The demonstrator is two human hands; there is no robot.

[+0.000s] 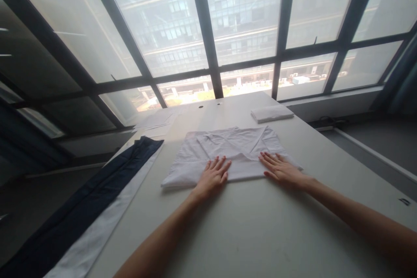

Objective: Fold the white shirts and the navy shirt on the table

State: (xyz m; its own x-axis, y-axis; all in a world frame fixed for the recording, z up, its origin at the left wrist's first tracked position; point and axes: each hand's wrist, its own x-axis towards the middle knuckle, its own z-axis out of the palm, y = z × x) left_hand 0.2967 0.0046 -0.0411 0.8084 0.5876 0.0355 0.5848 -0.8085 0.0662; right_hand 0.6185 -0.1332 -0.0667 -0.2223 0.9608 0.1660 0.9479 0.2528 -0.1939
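Observation:
A white cloth garment [228,143], partly folded, lies across the middle of the white table [247,226]. Its near edge is turned over into a thick strip, and the part behind it is creased. My left hand [213,176] rests flat on the near strip, left of its middle, fingers stretched out. On the right part of the same strip lies my right hand [282,171], also flat with fingers spread and pointing inward. Neither hand grips the cloth. The garment's exact kind cannot be made out.
A folded white cloth [272,113] sits at the back right. Dark blue trousers [87,200] lie along the left edge over a white cloth [107,230]. Thin white sheets [156,119] are at the back left. Large windows [244,13] rise behind the table.

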